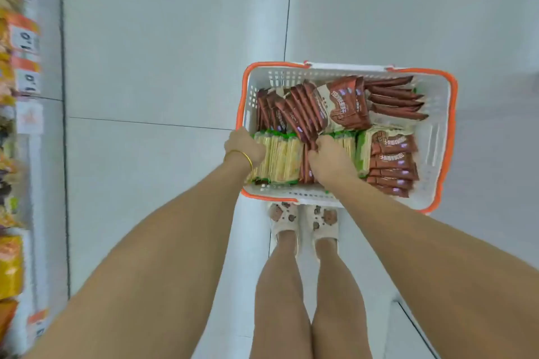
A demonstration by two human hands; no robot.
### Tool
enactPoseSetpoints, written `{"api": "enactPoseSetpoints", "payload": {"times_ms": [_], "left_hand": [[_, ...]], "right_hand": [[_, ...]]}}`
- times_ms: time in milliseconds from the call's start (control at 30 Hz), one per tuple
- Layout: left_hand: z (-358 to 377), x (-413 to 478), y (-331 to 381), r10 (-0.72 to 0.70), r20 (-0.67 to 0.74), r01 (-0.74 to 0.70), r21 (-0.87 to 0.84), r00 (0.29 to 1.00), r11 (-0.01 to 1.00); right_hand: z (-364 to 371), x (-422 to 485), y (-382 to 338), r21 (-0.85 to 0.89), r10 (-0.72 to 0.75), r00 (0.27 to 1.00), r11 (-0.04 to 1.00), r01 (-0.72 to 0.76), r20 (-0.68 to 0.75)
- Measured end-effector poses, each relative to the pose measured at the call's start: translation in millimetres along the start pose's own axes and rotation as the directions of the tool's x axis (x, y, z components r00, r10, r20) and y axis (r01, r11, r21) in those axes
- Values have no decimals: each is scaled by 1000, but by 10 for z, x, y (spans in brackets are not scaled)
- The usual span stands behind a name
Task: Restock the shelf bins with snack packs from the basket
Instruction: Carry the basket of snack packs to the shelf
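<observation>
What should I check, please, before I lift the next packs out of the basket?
1. Hands placed: left hand and right hand flank the green packs. Ok.
2. Grip: fingers hidden. Cannot tell.
3. One kind only: brown packs are wedged beside the right hand. Not ok.
4. Basket upright, handles down. Ok.
5. Shelf at left, blurred; room in its bins: cannot tell.
</observation>
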State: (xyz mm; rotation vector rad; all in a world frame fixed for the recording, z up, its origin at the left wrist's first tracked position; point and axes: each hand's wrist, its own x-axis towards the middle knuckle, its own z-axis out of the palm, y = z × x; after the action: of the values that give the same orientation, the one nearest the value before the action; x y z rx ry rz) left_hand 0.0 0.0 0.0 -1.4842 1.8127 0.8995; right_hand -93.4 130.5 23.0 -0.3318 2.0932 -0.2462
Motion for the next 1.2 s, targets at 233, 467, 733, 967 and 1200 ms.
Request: {"api": "enactPoseSetpoints", "payload": {"times_ms": [233,467,733,967,1200], "left_hand": [[247,721,1,-149,32,152,-233,988,961],[192,82,203,-77,-447,-60,-285,891,957],[906,-731,1359,140,-245,-245,-472,959,847],[1208,-645,1509,190,-263,-281,-374,946,884],[1318,-534,1527,128,-230,-225,-469,965,854]], "right_hand": [[338,517,246,132,92,993,988,-82,-72],[213,380,488,245,236,960,950,-196,-148],[-490,346,1385,382,525,781,835,-395,-339],[-603,636,2104,418,606,760,769,-484,-235],[-648,504,2297,485,600,746,763,-427,-289]]}}
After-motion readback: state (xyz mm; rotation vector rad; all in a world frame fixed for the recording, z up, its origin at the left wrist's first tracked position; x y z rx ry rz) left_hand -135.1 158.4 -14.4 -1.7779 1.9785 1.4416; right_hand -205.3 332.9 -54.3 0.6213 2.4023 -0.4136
